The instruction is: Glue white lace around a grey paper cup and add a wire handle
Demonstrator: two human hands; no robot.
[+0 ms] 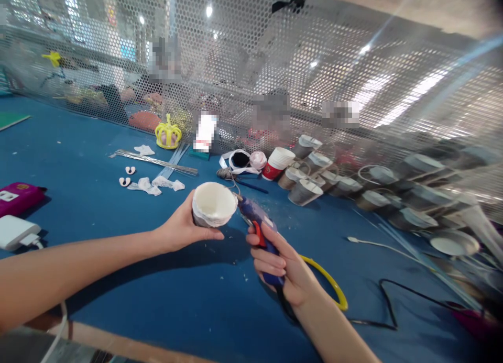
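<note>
My left hand (183, 228) is wrapped round a paper cup (214, 216) with a white inside, holding it tilted a little above the table with its mouth facing me. In my right hand (281, 261) is a blue hot glue gun (271, 245) with a red trigger, my fingers closed round its handle. The gun's nozzle is at the right side of the cup's rim; whether it touches cannot be told. A thin grey cord runs from near the nozzle to a small bundle of twine (225, 173) behind the cup.
Stacked red-and-white paper cups (277, 164) and several grey wrapped cups (305, 191) stand at right. A yellow crown-shaped piece (168, 134), metal rods (157, 162) and white lace scraps (146, 185) lie behind. A yellow ring (332, 282) and black cable (387, 295) lie right; perforated mesh (243, 64) rises behind.
</note>
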